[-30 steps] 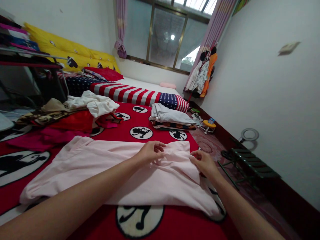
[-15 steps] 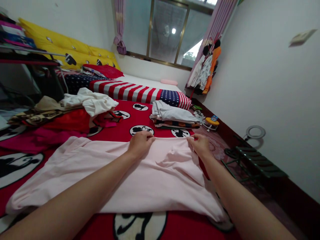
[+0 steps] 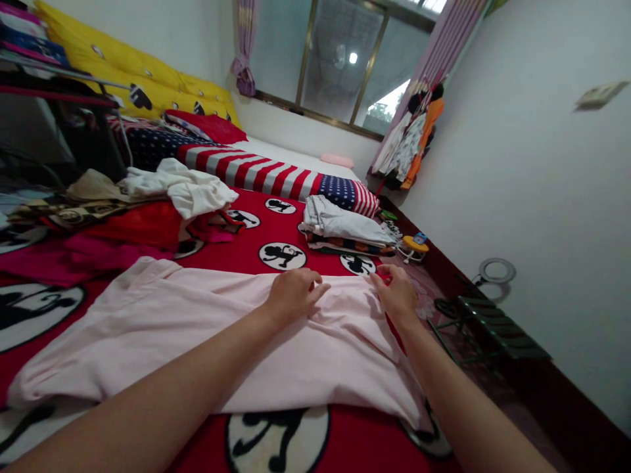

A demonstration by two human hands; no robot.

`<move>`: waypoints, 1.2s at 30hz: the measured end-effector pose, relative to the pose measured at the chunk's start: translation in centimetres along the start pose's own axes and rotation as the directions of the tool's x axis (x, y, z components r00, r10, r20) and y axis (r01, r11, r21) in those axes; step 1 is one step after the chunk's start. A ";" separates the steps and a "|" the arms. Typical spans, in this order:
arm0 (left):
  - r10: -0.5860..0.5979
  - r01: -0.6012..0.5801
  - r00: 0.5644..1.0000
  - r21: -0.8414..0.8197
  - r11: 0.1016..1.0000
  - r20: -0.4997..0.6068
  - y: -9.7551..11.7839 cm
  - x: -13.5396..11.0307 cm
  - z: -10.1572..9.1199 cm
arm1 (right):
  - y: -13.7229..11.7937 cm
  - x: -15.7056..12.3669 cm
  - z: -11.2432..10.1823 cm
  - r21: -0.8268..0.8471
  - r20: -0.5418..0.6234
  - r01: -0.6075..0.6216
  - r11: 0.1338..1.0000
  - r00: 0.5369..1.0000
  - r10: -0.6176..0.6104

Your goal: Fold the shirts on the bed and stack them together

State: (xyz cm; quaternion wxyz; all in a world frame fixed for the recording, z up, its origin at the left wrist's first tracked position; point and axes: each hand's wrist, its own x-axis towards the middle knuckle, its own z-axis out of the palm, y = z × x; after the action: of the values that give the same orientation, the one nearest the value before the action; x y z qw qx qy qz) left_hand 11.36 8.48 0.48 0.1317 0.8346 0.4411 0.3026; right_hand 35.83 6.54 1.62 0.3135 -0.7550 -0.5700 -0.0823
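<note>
One pink garment [image 3: 315, 374] is spread near on the blanket [image 3: 271, 226]; by its far edge the left hand [image 3: 294, 293] is held, thumb and fingers apart; at its far right corner the right hand [image 3: 397, 294] is placed, though whether its fingertips are pressed together cannot be told

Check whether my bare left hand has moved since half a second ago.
Yes: your left hand has shifted right and slightly toward you, judged against the black-and-white oval print just beyond it on the red cloth.
</note>
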 end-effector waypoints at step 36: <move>0.044 -0.034 0.996 -0.134 0.990 0.076 1.6 -1.9 2.4 | 0.1 -2.5 -1.6 -0.237 0.256 0.018 0.971 0.966 0.044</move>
State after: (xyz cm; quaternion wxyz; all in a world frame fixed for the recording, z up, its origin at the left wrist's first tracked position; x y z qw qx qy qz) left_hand 13.06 6.12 -1.32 0.1982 0.8437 0.3981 0.3006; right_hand 35.46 3.65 1.64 0.1442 -0.7951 -0.5871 -0.0484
